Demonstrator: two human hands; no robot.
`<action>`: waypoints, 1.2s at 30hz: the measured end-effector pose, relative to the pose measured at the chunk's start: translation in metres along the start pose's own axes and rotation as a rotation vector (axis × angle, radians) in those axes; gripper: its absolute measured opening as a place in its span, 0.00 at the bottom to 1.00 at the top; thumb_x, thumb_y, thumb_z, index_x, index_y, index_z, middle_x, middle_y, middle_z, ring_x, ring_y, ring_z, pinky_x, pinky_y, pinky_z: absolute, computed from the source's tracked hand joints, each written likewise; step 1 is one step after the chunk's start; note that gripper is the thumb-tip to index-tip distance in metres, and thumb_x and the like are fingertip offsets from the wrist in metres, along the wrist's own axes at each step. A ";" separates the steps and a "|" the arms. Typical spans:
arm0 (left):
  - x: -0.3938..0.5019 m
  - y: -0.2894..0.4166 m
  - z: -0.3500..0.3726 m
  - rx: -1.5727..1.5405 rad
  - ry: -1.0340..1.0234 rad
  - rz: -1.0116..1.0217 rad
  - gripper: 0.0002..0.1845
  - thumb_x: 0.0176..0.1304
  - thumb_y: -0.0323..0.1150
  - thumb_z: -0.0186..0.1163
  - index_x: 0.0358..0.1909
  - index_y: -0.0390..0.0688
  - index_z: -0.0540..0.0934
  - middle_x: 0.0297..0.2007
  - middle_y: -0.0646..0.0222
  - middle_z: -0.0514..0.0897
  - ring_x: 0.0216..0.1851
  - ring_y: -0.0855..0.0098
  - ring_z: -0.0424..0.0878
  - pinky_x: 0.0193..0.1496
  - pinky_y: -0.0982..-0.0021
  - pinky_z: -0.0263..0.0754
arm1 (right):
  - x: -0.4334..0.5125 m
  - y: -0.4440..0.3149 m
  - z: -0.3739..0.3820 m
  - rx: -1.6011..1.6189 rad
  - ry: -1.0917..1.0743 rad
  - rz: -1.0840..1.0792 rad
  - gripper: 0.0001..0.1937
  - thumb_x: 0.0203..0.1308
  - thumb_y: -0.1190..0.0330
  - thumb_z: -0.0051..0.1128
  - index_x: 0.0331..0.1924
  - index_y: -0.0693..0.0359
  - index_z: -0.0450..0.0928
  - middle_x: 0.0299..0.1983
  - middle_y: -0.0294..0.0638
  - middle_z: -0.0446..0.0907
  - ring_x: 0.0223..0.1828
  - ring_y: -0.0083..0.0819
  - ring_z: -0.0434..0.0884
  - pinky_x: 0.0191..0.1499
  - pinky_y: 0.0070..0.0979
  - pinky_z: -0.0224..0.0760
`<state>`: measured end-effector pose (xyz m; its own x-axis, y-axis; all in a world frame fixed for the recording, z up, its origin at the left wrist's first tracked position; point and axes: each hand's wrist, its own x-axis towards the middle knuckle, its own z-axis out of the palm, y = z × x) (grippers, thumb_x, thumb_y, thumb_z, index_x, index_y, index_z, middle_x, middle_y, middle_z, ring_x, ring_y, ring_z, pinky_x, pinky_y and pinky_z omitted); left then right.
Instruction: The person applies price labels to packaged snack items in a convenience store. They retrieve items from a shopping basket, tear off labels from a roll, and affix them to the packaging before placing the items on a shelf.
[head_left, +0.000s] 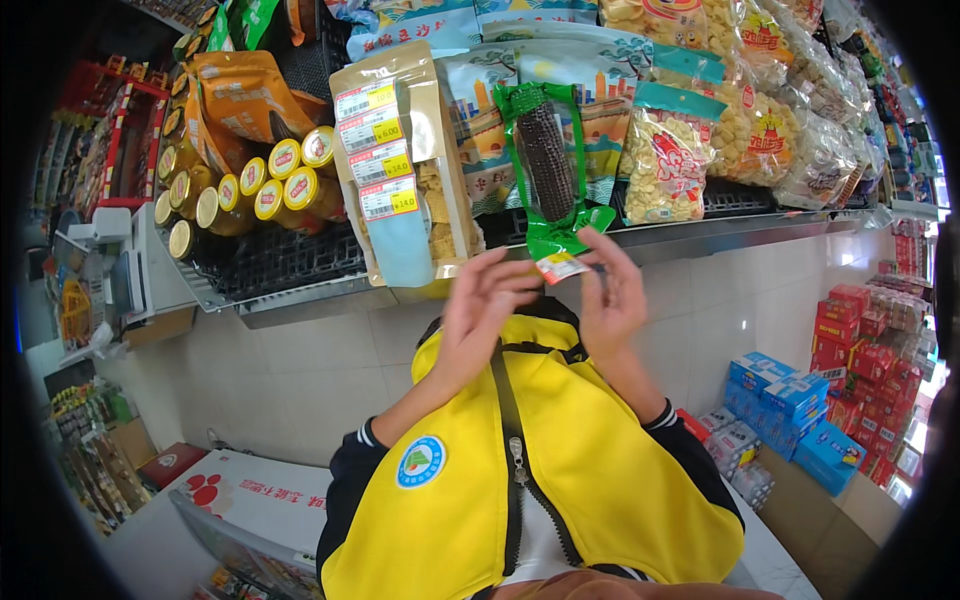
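Note:
A vacuum-packed dark corn cob (547, 157) in a green-edged pouch lies at the shelf's front edge, its lower end towards me. A white, yellow and red price label (561, 266) is at that lower end; whether it is stuck down there is unclear. My right hand (616, 300) has its thumb and a finger at the label's right edge. From the other side, my left hand (484, 300) reaches in with spread, slightly blurred fingers, the tips close to the label. Left of the corn stands a kraft snack pouch (442, 202) carrying a column of price labels (379, 150) on pale blue backing.
Lidded glass jars (259, 184) and orange pouches (240, 97) fill the shelf's left side. Bagged puffed snacks (667, 165) crowd the right. The metal shelf edge (675, 236) runs before me. Blue cartons (787, 405) and red boxes (870, 360) are stacked at lower right.

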<state>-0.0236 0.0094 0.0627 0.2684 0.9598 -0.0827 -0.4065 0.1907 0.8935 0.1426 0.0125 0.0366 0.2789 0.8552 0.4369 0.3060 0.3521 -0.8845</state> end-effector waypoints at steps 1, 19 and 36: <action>0.006 -0.011 0.006 -0.225 -0.048 -0.139 0.22 0.70 0.32 0.46 0.62 0.38 0.55 0.56 0.55 0.70 0.54 0.62 0.74 0.58 0.64 0.70 | -0.002 -0.001 0.003 0.058 -0.006 -0.003 0.13 0.54 0.82 0.56 0.45 0.70 0.73 0.47 0.51 0.79 0.44 0.39 0.82 0.46 0.29 0.74; -0.001 -0.009 0.026 0.293 0.440 0.331 0.34 0.56 0.12 0.51 0.64 0.40 0.53 0.60 0.57 0.59 0.54 0.66 0.74 0.53 0.72 0.72 | 0.089 0.050 -0.019 -0.514 -0.283 -0.023 0.31 0.48 0.55 0.65 0.51 0.68 0.67 0.42 0.49 0.78 0.43 0.48 0.77 0.46 0.38 0.69; -0.212 0.020 -0.144 0.119 0.867 0.450 0.20 0.61 0.17 0.51 0.55 0.38 0.65 0.42 0.68 0.72 0.42 0.80 0.73 0.48 0.80 0.69 | 0.110 0.016 0.032 -0.562 -0.184 0.054 0.33 0.45 0.63 0.66 0.53 0.70 0.61 0.46 0.52 0.72 0.47 0.41 0.74 0.52 0.35 0.66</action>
<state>-0.2141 -0.1606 0.0346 -0.6430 0.7655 0.0236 -0.2102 -0.2060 0.9557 0.1491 0.1242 0.0651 0.1604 0.9359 0.3136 0.7449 0.0937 -0.6606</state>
